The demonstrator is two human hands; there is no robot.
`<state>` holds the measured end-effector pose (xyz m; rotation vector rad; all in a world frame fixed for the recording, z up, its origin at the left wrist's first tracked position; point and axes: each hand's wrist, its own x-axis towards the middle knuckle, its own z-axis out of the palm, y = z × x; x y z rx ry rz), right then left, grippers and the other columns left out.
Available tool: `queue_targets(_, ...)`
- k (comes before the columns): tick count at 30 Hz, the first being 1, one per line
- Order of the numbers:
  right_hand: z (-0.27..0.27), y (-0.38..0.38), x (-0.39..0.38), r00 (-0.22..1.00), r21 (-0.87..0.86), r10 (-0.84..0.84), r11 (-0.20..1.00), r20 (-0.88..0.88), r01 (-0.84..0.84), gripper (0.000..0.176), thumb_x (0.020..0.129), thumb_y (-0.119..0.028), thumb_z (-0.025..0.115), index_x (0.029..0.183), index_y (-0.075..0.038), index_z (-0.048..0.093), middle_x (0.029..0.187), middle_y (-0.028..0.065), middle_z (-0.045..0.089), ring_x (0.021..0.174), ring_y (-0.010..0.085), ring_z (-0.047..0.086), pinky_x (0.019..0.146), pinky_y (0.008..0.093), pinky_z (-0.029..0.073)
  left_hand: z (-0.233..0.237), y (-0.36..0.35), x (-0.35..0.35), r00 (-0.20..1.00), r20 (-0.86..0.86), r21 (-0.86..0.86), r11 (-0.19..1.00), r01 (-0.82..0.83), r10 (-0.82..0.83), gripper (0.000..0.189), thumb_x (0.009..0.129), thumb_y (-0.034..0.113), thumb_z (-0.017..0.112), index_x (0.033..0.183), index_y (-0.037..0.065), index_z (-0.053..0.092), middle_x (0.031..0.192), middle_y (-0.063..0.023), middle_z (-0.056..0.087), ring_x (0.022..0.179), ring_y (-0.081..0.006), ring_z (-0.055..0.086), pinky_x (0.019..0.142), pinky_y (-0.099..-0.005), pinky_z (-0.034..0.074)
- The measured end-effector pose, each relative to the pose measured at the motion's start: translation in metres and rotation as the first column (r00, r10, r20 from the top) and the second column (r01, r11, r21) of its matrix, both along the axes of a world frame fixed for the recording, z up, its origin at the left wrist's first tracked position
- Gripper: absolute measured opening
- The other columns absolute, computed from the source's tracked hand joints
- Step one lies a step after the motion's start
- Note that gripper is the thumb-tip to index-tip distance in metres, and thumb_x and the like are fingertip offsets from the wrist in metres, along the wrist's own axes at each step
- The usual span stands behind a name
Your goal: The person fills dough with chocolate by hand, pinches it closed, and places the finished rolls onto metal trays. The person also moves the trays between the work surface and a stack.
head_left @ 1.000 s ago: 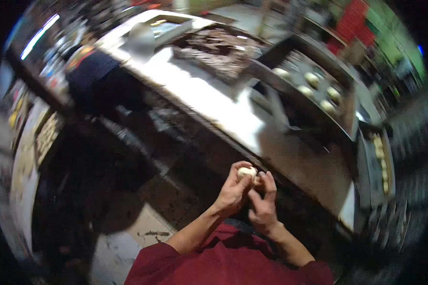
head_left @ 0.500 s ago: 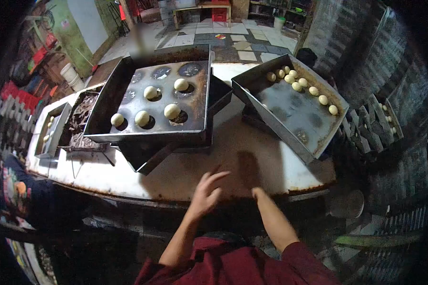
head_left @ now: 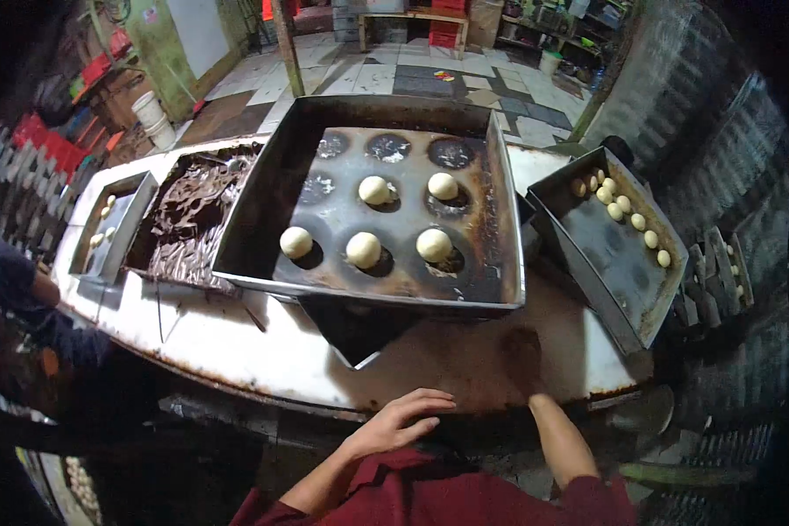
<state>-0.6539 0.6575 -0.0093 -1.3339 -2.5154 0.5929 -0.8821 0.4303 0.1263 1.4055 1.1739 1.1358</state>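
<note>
Five pale dough balls, one of them at the centre [head_left: 374,190], rest on the scorched base of a big square metal tray [head_left: 368,298] in front of me. That tray lies across another dark pan [head_left: 351,337]. My left hand [head_left: 405,422] hovers over the near table edge, fingers stretched forward, holding nothing. Farther right, my right hand [head_left: 522,361] reaches over the tabletop in deep shadow; its fingers cannot be made out. A second metal tray [head_left: 587,289] stands tilted at the right, with several dough balls [head_left: 637,222] along its far and right sides.
Left of the big tray sits a pan of dark brown glossy strips [head_left: 193,202], then a narrow tray [head_left: 140,219] with small pale balls. A person's arm [head_left: 44,289] shows at the far left. The white table [head_left: 263,351] has a rusty front edge.
My view has shifted, so trays and table sit lower and the big tray lies more to the right. Both hands appear nearer my body. The dough balls keep their places.
</note>
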Motion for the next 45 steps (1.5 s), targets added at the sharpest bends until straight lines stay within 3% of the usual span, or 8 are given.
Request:
queue_targets(6,0.084,-0.050,0.048,0.768,-0.179,0.048,0.980,0.639,0.088,0.041,0.071,-0.021,0.066,0.104,0.002,0.060,0.104,0.0192,0.060,0.097,0.0315,0.058,0.082,0.0350,0.047,0.002,-0.028,-0.089,0.989,-0.053,-0.172,0.977,0.129,-0.139,0.033,0.089,0.020,0.052,0.118,0.005,0.052,0.119,-0.0144,0.051,0.113,-0.0276,0.048,0.096,-0.0341,0.037)
queue_targets(8,0.173,-0.068,-0.018,0.810,-0.472,-0.050,0.791,0.585,0.390,0.034,0.073,-0.015,0.065,0.102,0.001,0.061,0.105,0.0168,0.060,0.095,0.0290,0.059,0.080,0.0332,0.047,-0.017,-0.037,-0.102,0.993,0.016,-0.078,0.990,0.122,-0.121,0.033,0.088,0.022,0.053,0.117,0.006,0.054,0.118,-0.0131,0.054,0.114,-0.0258,0.048,0.095,-0.0356,0.038)
queue_targets(10,0.251,-0.075,-0.083,0.990,-0.812,0.138,0.580,0.016,-0.068,0.026,0.076,-0.012,0.064,0.100,-0.001,0.062,0.105,0.0149,0.060,0.096,0.0264,0.059,0.083,0.0332,0.047,-0.029,-0.045,-0.109,0.997,0.055,0.000,0.998,0.058,-0.058,0.034,0.089,0.021,0.051,0.118,0.003,0.051,0.119,-0.0143,0.051,0.113,-0.0281,0.047,0.097,-0.0354,0.036)
queue_targets(16,0.336,-0.021,-0.344,0.652,0.185,0.609,0.779,-0.452,-0.599,0.021,0.082,-0.014,0.057,0.099,-0.002,0.060,0.097,0.0126,0.061,0.090,0.0225,0.059,0.080,0.0315,0.046,-0.029,-0.056,-0.113,0.982,0.185,0.032,0.999,0.021,-0.027,0.033,0.090,0.016,0.051,0.119,0.003,0.051,0.123,-0.0133,0.049,0.115,-0.0256,0.046,0.096,-0.0356,0.038)
queue_targets(29,0.185,0.057,-0.465,0.621,0.244,0.783,0.600,0.015,-0.762,0.035,0.085,-0.032,0.052,0.099,-0.001,0.061,0.099,0.0184,0.061,0.093,0.0346,0.057,0.082,0.0407,0.045,-0.016,-0.081,-0.093,0.909,0.346,-0.202,0.965,-0.170,0.232,0.042,0.089,0.016,0.052,0.127,0.001,0.043,0.129,-0.0123,0.044,0.120,-0.0221,0.041,0.100,-0.0335,0.033)
queue_targets(33,0.232,0.064,-0.440,0.572,-0.228,0.700,0.529,-0.427,-0.818,0.045,0.091,-0.034,0.047,0.126,-0.004,0.046,0.116,0.0143,0.057,0.105,0.0215,0.055,0.089,0.0310,0.043,0.005,-0.021,-0.046,0.969,0.228,-0.088,0.993,-0.078,0.096,0.044,0.087,0.019,0.053,0.127,0.001,0.043,0.128,-0.0135,0.043,0.121,-0.0233,0.039,0.101,-0.0331,0.031)
queue_targets(39,0.295,0.134,-0.228,0.440,0.391,0.871,0.491,-0.218,-0.779,0.032,0.086,-0.028,0.054,0.107,-0.003,0.057,0.104,0.0174,0.058,0.098,0.0344,0.055,0.088,0.0396,0.043,0.007,0.032,0.071,0.886,0.420,-0.350,0.936,-0.041,0.196,0.042,0.088,0.016,0.053,0.126,0.001,0.044,0.126,-0.0097,0.048,0.118,-0.0201,0.044,0.099,-0.0327,0.033)
queue_targets(45,0.204,0.304,0.062,0.980,0.389,0.200,0.903,0.000,-0.185,0.018,0.082,-0.015,0.051,0.091,-0.001,0.059,0.091,0.0162,0.059,0.093,0.0319,0.056,0.079,0.0410,0.046,0.030,0.034,0.143,0.789,0.423,-0.640,0.763,-0.088,0.446,0.037,0.089,0.015,0.054,0.123,0.002,0.046,0.119,-0.0135,0.053,0.109,-0.0238,0.050,0.091,-0.0364,0.041)
